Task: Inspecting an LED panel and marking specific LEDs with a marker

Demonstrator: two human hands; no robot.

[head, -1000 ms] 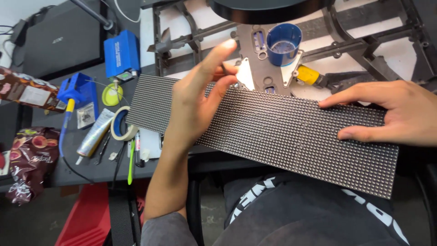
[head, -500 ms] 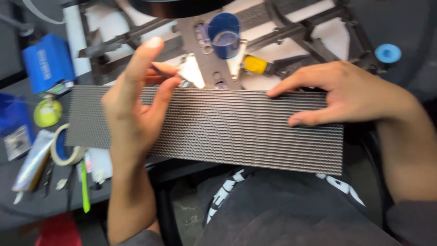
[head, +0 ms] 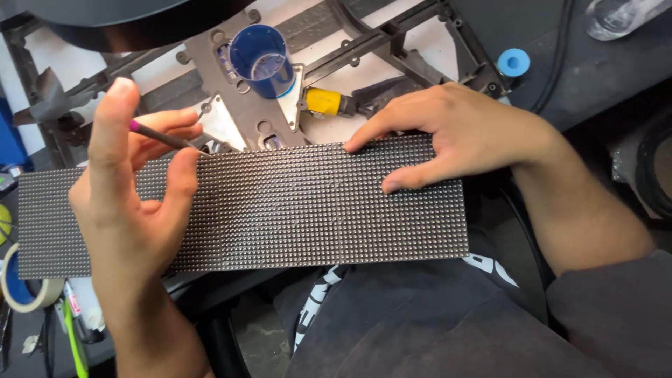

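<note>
Probe tip hard to see | my left hand (head: 129, 203) pinched thin purple-handled probe (head: 164, 137) | my right hand (head: 448, 133), fingers spread, pressed long dark dotted LED panel (head: 280, 210) at 3 o'clock

A long rectangular dark grey dot-matrix display panel (head: 280, 210) is lying unlit across the workbench edge, spanning left to centre-right.

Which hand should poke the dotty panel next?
Probably the left hand: it holds the thin tool, tip at the panel's top edge. The right hand lies flat, steadying it.
</note>
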